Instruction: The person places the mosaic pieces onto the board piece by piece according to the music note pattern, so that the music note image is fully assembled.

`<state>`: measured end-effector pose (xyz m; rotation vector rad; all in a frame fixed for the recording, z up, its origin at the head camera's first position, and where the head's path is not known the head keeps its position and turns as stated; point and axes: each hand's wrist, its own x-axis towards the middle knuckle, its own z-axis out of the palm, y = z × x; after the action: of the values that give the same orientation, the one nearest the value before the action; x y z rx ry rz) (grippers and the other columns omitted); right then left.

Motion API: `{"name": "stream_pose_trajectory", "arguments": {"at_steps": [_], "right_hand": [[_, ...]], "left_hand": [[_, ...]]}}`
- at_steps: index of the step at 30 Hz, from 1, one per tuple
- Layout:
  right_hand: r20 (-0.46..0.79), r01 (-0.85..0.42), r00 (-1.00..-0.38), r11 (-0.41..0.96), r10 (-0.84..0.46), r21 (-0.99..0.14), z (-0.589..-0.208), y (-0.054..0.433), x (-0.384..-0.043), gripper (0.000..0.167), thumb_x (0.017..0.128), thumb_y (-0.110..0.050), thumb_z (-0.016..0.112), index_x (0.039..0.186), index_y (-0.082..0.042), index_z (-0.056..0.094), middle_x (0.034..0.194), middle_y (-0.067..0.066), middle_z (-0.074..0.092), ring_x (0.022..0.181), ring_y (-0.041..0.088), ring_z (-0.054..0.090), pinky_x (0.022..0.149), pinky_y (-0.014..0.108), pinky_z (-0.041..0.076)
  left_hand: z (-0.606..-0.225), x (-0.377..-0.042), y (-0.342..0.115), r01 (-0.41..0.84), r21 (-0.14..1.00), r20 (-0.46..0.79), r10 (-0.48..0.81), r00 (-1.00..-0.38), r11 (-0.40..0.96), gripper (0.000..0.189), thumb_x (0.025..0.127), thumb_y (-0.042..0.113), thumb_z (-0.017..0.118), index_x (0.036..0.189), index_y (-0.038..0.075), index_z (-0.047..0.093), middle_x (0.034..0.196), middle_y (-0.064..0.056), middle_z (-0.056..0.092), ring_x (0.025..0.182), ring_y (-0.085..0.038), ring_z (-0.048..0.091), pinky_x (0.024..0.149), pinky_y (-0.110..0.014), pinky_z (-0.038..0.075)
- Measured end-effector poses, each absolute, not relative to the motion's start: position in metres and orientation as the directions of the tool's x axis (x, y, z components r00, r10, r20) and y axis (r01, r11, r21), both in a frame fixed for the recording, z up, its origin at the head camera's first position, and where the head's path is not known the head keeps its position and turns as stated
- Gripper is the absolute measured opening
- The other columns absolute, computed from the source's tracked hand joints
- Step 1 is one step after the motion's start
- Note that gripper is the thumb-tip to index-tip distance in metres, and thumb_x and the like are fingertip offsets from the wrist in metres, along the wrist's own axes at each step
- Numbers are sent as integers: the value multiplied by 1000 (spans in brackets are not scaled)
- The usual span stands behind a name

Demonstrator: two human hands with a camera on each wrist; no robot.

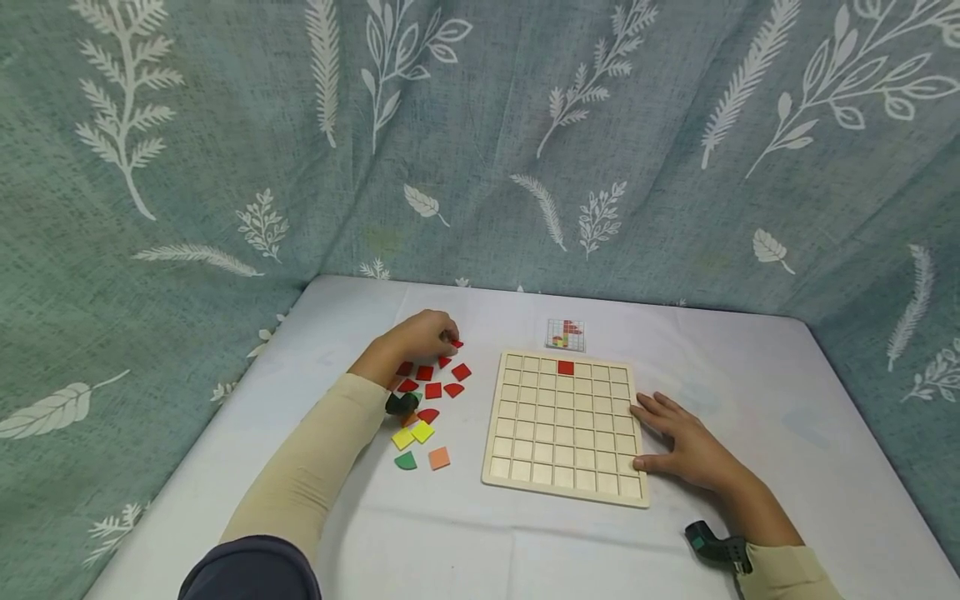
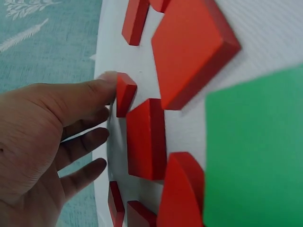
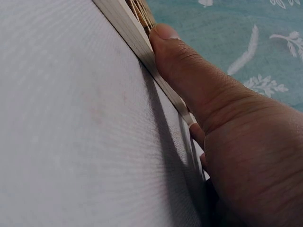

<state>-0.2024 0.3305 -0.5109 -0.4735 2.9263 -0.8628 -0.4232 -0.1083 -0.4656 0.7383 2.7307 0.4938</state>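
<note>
My left hand [image 1: 423, 333] reaches to the far side of a loose group of coloured tiles. Its thumb and a largely hidden finger pinch a small red tile [image 2: 124, 96], whose full outline cannot be made out. More red tiles [image 1: 433, 390], some square and some quarter-round, lie just below that hand. At the right edge of the wooden grid board [image 1: 491, 481] rests my right hand [image 1: 686, 446], fingers extended. In the right wrist view its thumb [image 3: 182, 61] touches the board's rim. One red square [image 1: 566, 367] sits in a cell of the board's top row.
Beyond the board lies a small pattern card [image 1: 566, 335] with a coloured grid design. Yellow tiles [image 1: 403, 439], an orange tile [image 1: 439, 458] and a green quarter-round tile [image 1: 406, 461] lie nearer on the white-covered table [image 1: 420, 542]. A leaf-patterned curtain [image 1: 480, 150] hangs behind.
</note>
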Motion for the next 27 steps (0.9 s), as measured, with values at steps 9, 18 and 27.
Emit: {"name": "stream_pose_trajectory", "arguments": {"at_steps": [9, 18, 27], "right_hand": [[39, -284, -949, 798, -312, -531, -511, 332, -203, 96, 69, -63, 75, 145, -10, 47, 155, 11, 31, 144, 38, 15, 106, 64, 17], [50, -295, -946, 785, -321, -544, -511, 332, -202, 94, 71, -60, 76, 144, -9, 48, 155, 11, 31, 144, 38, 15, 106, 65, 16], [55, -296, -947, 788, -317, -540, -510, 332, -203, 95, 70, -61, 76, 144, -9, 48, 155, 11, 31, 143, 38, 16, 106, 64, 17]], "left_hand": [[-459, -418, -100, 494, 385, -85, 563, -822, 780, 25, 88, 28, 72, 108, 13, 71, 101, 3, 65, 88, -16, 58, 83, -36, 48], [-454, -415, -75, 572, 349, -35, 620, -784, 742, 20, 89, 29, 70, 104, 16, 72, 101, 2, 65, 90, -17, 56, 82, -35, 49], [-453, -411, -47, 650, 365, 17, 694, -720, 666, 17, 90, 28, 70, 104, 18, 73, 102, 7, 65, 94, -15, 57, 82, -34, 47]]}}
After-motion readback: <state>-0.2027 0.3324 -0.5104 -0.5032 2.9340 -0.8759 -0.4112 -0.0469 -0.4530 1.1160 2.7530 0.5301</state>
